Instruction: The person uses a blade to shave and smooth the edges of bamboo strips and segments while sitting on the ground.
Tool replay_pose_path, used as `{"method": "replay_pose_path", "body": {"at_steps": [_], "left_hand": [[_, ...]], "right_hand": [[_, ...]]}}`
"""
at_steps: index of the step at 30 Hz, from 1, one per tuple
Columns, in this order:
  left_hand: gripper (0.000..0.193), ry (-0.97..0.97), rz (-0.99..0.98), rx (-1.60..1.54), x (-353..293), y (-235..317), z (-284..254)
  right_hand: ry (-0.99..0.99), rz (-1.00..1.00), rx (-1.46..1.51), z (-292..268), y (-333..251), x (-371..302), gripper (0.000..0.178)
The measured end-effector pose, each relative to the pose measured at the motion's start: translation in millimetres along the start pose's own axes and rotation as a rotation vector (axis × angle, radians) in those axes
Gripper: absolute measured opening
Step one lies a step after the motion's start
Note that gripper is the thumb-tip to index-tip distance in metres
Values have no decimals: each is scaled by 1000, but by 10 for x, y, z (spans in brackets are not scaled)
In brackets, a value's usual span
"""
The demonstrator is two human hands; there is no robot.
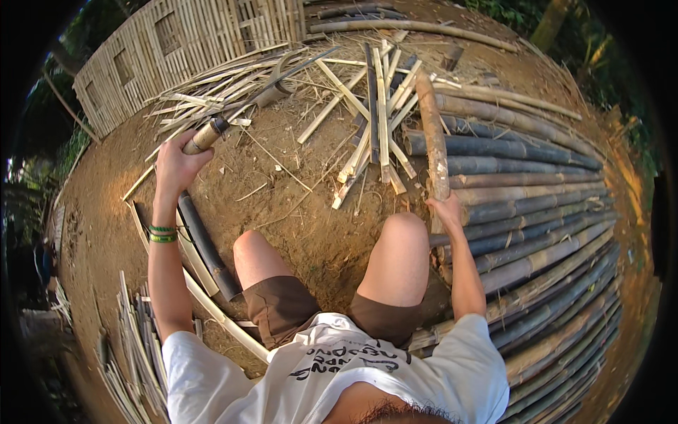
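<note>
- My left hand (174,164) is wrapped shut round the wooden handle of a long blade (272,79), whose steel reaches out over the split strips (205,88)
- My right hand (446,210) is closed on the near end of a bamboo pole (432,138) that lies across the stacked poles (537,212) to my right, its far end over the slats (378,120)
- I judge the pole stiff, fairly heavy, smooth-skinned and apt to roll, so gripping low near the cut end suits it
- No packages, labels or signs show; only a woven bamboo panel (183,42) stands beyond the dirt
</note>
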State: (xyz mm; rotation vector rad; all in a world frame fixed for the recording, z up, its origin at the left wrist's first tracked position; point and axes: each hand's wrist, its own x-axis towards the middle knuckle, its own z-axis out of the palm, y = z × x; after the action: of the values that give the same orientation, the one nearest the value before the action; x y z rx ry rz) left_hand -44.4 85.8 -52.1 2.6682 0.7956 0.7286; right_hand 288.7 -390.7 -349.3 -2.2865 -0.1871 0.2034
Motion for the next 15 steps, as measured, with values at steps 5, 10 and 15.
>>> {"method": "replay_pose_path", "body": {"at_steps": [5, 10, 15], "left_hand": [[39, 20, 4, 58, 310, -214, -320], [42, 24, -14, 48, 486, -208, -396], [43, -1, -20, 34, 632, -244, -457]], "right_hand": [[131, -632, 515, -941, -1839, -721, 59], [262, -943, 734, -959, -2974, -1273, 54], [89, -785, 656, 288, -2850, -1404, 64]]}}
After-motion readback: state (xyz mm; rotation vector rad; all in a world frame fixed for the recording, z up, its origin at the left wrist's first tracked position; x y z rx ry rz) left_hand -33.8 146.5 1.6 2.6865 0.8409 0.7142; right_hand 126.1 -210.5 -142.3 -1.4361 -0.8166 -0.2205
